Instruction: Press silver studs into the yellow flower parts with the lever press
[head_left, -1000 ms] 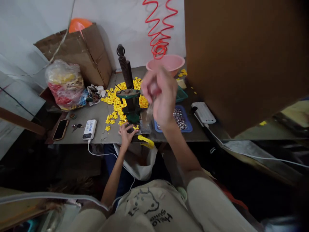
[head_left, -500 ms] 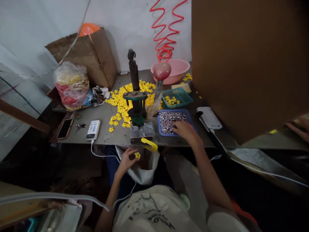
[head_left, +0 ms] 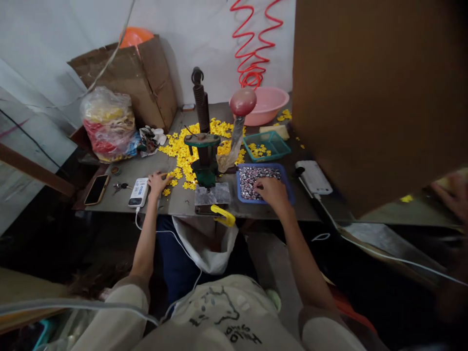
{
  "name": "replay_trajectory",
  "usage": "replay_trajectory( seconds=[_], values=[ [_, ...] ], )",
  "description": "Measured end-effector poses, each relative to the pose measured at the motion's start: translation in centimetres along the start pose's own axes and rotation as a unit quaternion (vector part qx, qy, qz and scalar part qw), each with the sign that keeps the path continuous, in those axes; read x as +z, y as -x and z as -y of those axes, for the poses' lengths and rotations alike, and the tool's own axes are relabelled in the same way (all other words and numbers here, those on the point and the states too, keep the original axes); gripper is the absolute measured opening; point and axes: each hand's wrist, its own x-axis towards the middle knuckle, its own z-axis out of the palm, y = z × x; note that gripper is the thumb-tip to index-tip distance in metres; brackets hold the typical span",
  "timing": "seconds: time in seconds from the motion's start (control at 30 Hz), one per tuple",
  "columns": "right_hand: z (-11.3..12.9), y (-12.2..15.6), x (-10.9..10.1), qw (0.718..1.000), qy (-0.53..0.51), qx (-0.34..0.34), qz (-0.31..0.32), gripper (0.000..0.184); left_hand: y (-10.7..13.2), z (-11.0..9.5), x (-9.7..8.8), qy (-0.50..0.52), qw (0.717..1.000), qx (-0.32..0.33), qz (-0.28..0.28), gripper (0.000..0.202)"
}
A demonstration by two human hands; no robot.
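My left hand (head_left: 158, 183) lies over the table beside the white power bank, fingers stretched to the left edge of a pile of small yellow flower-shaped pieces (head_left: 185, 153). Its fingertips are at the nearest pieces; none is seen held. Over the blue tray (head_left: 266, 201), my right hand (head_left: 271, 191) has its fingertips closed together among many small shiny pieces (head_left: 252, 178). Whatever is in that pinch is too small to make out. Between the hands stands a green hand press (head_left: 204, 170) with a red ball-topped lever (head_left: 243, 102); its metal base plate (head_left: 212, 195) shows no piece.
A yellow curved strip (head_left: 224, 216) juts from the table edge above a white bag (head_left: 204, 248) at my lap. Behind the tray are a teal basket (head_left: 274, 146) and a pink basin (head_left: 268, 105). A phone (head_left: 97, 190) and power bank (head_left: 139, 193) lie left; cardboard blocks the right.
My left hand has moved from below the table edge, where it held a yellow flower piece, up and left to the pile. That piece is out of sight. My right hand stays at the tray.
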Motion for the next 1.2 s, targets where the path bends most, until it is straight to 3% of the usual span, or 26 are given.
replay_trajectory(
  seconds=[0.1,0.2,0.3,0.37,0.5,0.63,0.73,0.83,1.0,1.2],
  values=[
    [-0.1,0.5,0.0,0.998,-0.056,0.021,-0.026,0.017,0.0,0.1,0.7,0.016,0.999,0.043,0.027,0.028],
    [-0.1,0.9,0.2,0.986,-0.129,0.057,-0.089,0.025,1.4,0.4,0.0,0.079,0.996,0.036,-0.001,0.03],
    [0.2,1.2,0.3,0.953,-0.255,0.072,-0.148,0.027,4.4,-0.2,-0.9,0.171,0.982,0.058,-0.05,0.035],
    [0.9,1.6,0.5,0.918,-0.358,0.063,-0.16,0.027,7.4,-1.4,-0.7,0.212,0.971,0.1,-0.047,0.04],
    [4.1,2.7,1.1,0.842,-0.529,0.016,-0.101,0.028,13.9,-4.7,1.3,0.263,0.954,0.142,0.026,0.049],
    [8.4,4.2,2.4,0.806,-0.589,-0.055,-0.022,0.027,17.4,-7.3,2.5,0.26,0.939,0.208,0.088,0.041],
    [11.0,5.0,3.8,0.804,-0.588,-0.091,0.003,0.026,17.7,-8.3,2.2,0.268,0.928,0.239,0.101,0.035],
    [12.4,5.1,5.0,0.827,-0.552,-0.108,-0.024,0.026,17.3,-8.9,1.7,0.293,0.923,0.229,0.097,0.041],
    [13.3,4.6,6.0,0.861,-0.488,-0.122,-0.069,0.014,17.2,-9.6,1.1,0.313,0.92,0.224,0.079,0.036],
    [13.9,4.7,5.9,0.863,-0.486,-0.121,-0.065,0.017,17.1,-9.6,0.8,0.303,0.923,0.228,0.065,0.032]
  ],
)
